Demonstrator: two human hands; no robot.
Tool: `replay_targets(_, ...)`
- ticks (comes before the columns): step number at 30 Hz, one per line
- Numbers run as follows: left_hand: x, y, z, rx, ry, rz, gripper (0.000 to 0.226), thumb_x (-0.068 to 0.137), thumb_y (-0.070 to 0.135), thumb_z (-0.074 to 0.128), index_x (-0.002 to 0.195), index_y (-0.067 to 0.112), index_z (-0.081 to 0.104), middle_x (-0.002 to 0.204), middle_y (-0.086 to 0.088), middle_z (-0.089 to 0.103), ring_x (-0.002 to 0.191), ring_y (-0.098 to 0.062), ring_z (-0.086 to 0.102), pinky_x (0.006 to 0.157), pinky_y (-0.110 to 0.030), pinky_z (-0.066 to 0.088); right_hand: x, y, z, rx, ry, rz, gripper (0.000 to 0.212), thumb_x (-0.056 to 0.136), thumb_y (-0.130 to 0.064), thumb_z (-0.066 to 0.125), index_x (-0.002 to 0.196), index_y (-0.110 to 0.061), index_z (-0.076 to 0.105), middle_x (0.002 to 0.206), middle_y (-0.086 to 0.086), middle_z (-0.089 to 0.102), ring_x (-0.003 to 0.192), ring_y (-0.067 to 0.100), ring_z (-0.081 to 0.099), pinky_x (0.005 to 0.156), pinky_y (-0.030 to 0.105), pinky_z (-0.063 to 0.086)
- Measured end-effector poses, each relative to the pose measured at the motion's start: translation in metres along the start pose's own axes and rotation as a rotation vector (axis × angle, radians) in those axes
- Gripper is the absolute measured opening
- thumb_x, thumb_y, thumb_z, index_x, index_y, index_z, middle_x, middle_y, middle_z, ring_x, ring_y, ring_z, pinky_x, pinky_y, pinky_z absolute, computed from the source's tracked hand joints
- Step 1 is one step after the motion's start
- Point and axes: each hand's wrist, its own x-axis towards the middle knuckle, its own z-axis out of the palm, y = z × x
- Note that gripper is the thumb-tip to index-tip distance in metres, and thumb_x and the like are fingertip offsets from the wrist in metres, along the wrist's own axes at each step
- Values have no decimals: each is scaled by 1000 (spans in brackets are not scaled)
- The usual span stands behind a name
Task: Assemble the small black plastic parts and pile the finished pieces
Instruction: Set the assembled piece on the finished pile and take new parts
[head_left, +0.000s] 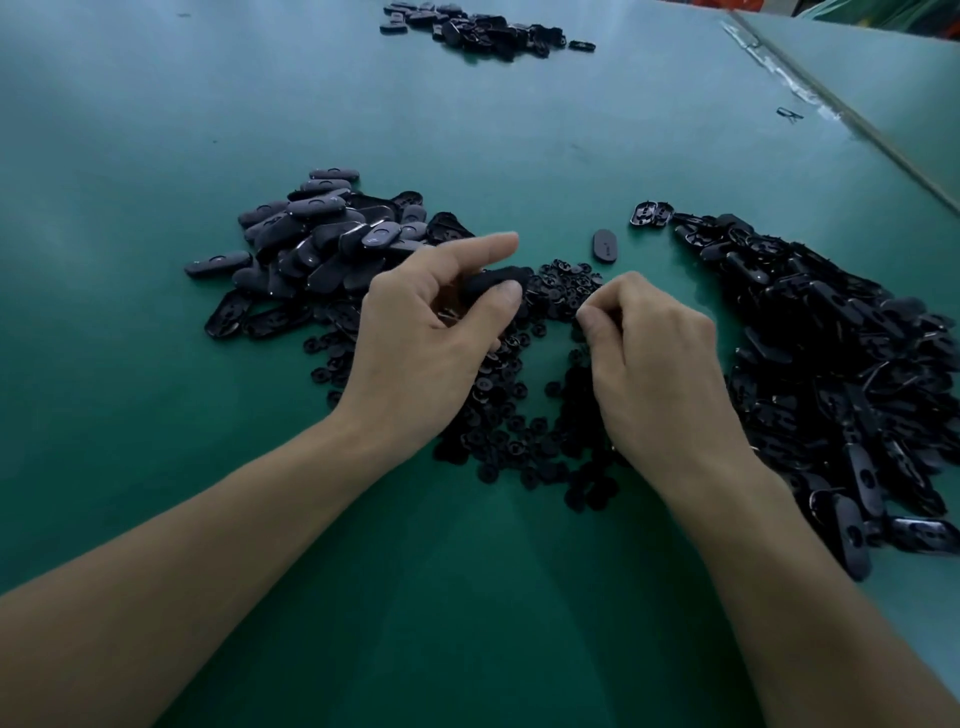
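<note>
Two hands (431, 338), four piles of black parts (322, 244).

black parts (841, 332) — plain green table (519, 145)

Left hand (426, 338) grips part (488, 280), right hand (660, 364) curled

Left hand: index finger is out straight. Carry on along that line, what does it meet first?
Probably the lone oval piece past the heap of small parts, though the left hand may pass above it; depth unclear.
</note>
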Motion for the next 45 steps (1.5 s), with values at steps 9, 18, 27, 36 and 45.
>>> replay_targets(9,-2,2,1,-59,-65,36,13,86,19,76,93,27,69,77,10,70,73,-14,65,74,-43,57,-2,-3,-2,118,41,-34,23,97,-10,60,113,-19,74,96,-5,72,87,6,63,81,6,42)
replay_targets(18,-1,-1,-1,-27,-63,51,33,87,18,78,112,35,67,80,9,69,68,-14,55,60,-18,45,-3,-3,-2,216,94,-61,13,95,-14,66,101,-20,76,86,-11,70,82,4,65,77,10,47)
replay_targets(27,0,-1,1,-61,-14,46,12,88,15,75,94,25,73,85,7,76,76,-8,70,74,-22,55,-2,-6,-6,393,216,-12,16,91,-17,72,101,-29,69,78,-17,69,75,3,69,77,22,56)
replay_targets(36,-1,0,1,-81,39,69,14,86,11,78,90,22,73,86,6,77,80,-8,72,75,-19,54,-5,-11,-6,523,103,-63,19,90,-12,74,86,-31,71,77,-10,70,70,8,65,68,20,53)
replay_targets(45,-3,4,2,-67,26,46,10,85,17,79,88,23,72,78,5,75,72,-16,71,70,-28,57,-8,-12,-2,533,82,-80,20,91,-10,71,90,-30,71,76,-12,70,69,5,65,65,17,50)
